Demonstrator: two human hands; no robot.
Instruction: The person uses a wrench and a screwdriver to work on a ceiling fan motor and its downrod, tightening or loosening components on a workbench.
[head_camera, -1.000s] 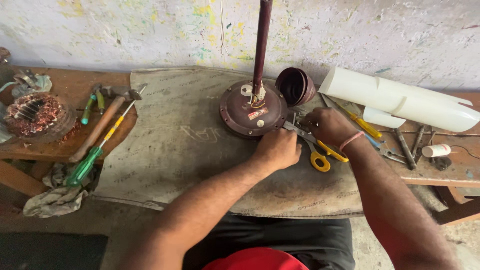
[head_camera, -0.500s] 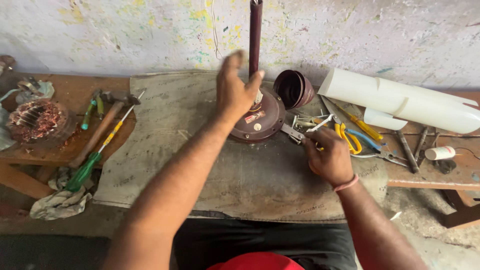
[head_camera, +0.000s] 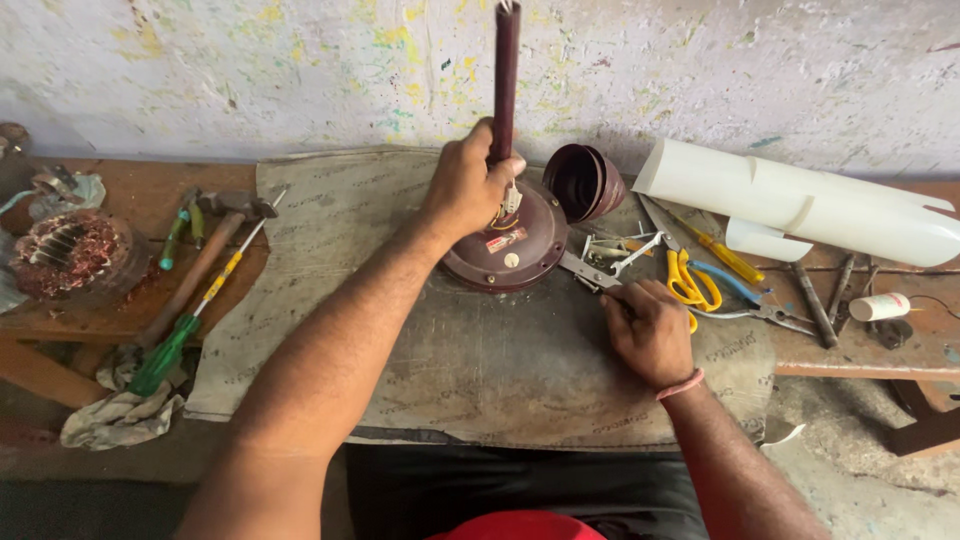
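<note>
The right hand (head_camera: 650, 330) lies nearest, resting on the grey mat (head_camera: 480, 380) with its fingers curled shut around the handle of a metal tool (head_camera: 590, 272), probably pliers, whose tip points toward the fan motor (head_camera: 505, 245). Just right of that hand lie yellow scissors (head_camera: 685, 280), blue-handled pliers (head_camera: 745, 295) and a yellow screwdriver (head_camera: 725, 255).

Farther out, the left hand (head_camera: 465, 185) is wrapped tight around the maroon rod (head_camera: 505, 75) just above where it meets the motor's round housing. The rod stands upright and the housing sits on the mat, directly under and just right of that hand. A few coloured wires show at the rod's foot, between the fingers and the housing.

Beyond and right of the left hand a maroon cup (head_camera: 585, 180) lies on its side, off the rod, so some stripping down looks done. The rod is still joined to the motor and the housing still closed, so, at a guess, most of the work remains.

Far right lie white blades (head_camera: 800, 205). Well left of the left hand sit a hammer (head_camera: 200, 260), a green screwdriver (head_camera: 175, 340) and a copper winding (head_camera: 65, 250).
</note>
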